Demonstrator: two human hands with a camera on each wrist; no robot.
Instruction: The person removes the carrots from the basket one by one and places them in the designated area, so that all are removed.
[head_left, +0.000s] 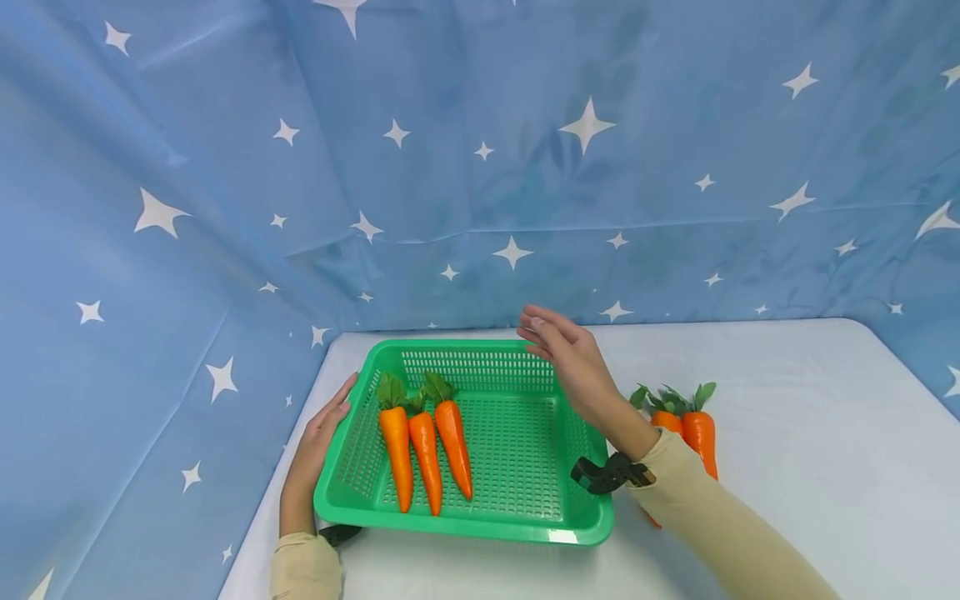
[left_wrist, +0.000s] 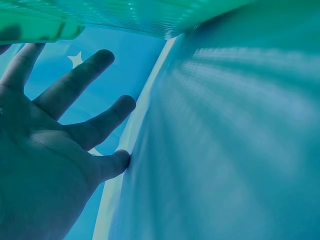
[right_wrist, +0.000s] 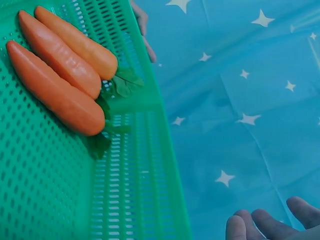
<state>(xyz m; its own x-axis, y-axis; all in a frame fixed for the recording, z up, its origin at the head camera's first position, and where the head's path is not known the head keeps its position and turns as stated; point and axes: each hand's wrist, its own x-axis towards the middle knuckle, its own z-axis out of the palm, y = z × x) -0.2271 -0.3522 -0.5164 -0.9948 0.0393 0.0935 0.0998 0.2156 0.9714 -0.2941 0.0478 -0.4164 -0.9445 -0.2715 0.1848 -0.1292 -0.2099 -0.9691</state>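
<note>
At the left side of the green basket [head_left: 465, 527], my left hand [head_left: 318, 435] spreads its fingers by the rim, gripping nothing; my right hand [head_left: 572, 360], fingers loosely extended and empty, hovers above the back right corner. Three carrots [head_left: 425, 450] lie inside, toward the left.

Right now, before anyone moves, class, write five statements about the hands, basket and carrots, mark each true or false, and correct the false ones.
1. Three carrots lie in the green basket. True.
2. The left hand is at the basket's left side, and the right hand is near its far right corner. True.
3. The right hand holds a carrot. False: it holds nothing.
4. Loose carrots lie on the white table. True.
5. The loose carrots are left of the basket. False: they are to its right.
</note>
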